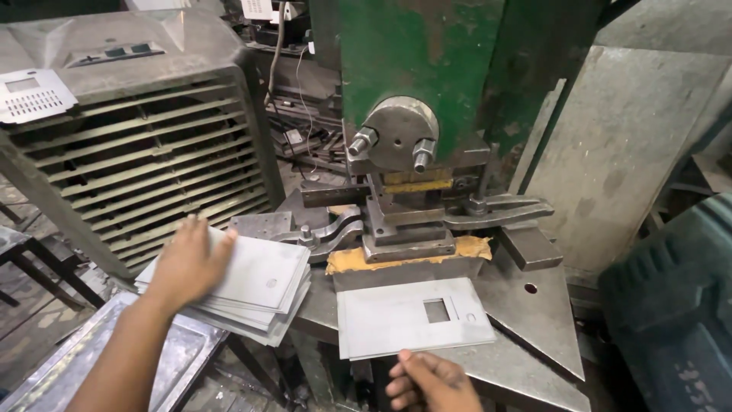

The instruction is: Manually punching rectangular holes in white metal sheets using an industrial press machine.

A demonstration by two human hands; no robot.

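Here, the punched sheet [415, 317] in front of you is thin grey metal with a square window cut in it: light, stiff enough to hold flat, but likely to flex if you lift it by one corner, and its cut edges look sharp. Take it along the near edge, thumb on top and fingers beneath, keeping clear of the window's rim. It lies flat on the press bed [534, 305], just in front of the die [408, 229], with its near edge overhanging the bed's front edge.

Your right hand [431, 381] sits just below that near edge, fingers curled loosely, touching or almost touching the sheet; I cannot tell whether it grips anything yet. Your left hand [189, 263] lies spread, palm down, on the stack of blanks [252, 290] at the bed's left edge, well apart from the punched sheet. Those blanks will slide over one another easily, so press lightly and peel one off by its corner.
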